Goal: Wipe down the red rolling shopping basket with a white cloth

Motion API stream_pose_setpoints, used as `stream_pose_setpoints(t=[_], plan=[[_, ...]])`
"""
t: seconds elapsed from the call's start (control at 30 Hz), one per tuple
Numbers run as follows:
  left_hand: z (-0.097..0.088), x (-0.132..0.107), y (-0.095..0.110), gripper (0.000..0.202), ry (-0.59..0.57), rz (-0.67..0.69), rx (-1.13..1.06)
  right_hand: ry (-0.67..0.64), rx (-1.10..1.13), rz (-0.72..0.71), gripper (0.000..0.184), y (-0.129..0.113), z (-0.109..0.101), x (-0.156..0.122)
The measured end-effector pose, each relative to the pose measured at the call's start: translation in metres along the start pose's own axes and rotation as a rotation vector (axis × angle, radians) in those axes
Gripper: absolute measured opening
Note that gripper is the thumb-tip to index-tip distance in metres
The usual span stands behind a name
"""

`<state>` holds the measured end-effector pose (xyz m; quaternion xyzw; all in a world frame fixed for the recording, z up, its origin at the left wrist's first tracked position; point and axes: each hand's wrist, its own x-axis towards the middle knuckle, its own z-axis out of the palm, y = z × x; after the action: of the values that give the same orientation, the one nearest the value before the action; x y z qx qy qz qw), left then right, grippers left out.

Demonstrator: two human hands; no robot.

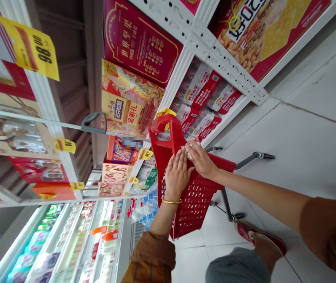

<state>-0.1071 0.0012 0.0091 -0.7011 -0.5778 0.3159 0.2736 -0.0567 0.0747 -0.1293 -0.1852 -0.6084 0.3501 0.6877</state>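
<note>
The view is tipped sideways, with the floor to the right. A red plastic shopping basket [193,204] sits on a wheeled metal trolley frame [228,204], its red handle [168,127] raised. My left hand [176,175], with a gold bangle on the wrist, lies flat with its fingers together on the basket's rim. My right hand [201,159] lies beside it and presses a small crumpled white wad [188,150], perhaps a cloth or tissue, against the rim. Both arms wear brown sleeves.
Store shelves [185,59] hold red gift boxes [140,41], packs of bottles [200,102] and yellow price tags [32,49]. A lit chilled cabinet [68,239] runs along the lower left. My foot in a red shoe [259,236] stands on the pale tiled floor [303,137].
</note>
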Motion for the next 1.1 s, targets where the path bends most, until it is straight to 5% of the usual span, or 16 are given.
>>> stream_pose_setpoints(t=[0.23, 0.57, 0.67, 0.87, 1.1], plan=[[0.010, -0.001, 0.001, 0.078, 0.133, -0.153, -0.157, 0.094, 0.126, -0.144, 0.038, 0.003, -0.002, 0.039], [0.028, 0.005, 0.024, 0.079, 0.316, -0.370, -0.516, -0.151, -0.143, -0.344, 0.038, 0.034, -0.003, 0.055], [0.030, 0.005, 0.028, 0.076, 0.349, -0.403, -0.552, -0.119, -0.189, -0.435, 0.035, 0.040, -0.002, 0.058], [0.028, 0.006, 0.030, 0.073, 0.357, -0.416, -0.579, -0.004, -0.179, -0.596, 0.033, 0.029, -0.006, 0.088], [0.027, 0.007, 0.033, 0.073, 0.362, -0.429, -0.574, -0.166, -0.162, -0.723, 0.022, 0.015, -0.015, 0.133]])
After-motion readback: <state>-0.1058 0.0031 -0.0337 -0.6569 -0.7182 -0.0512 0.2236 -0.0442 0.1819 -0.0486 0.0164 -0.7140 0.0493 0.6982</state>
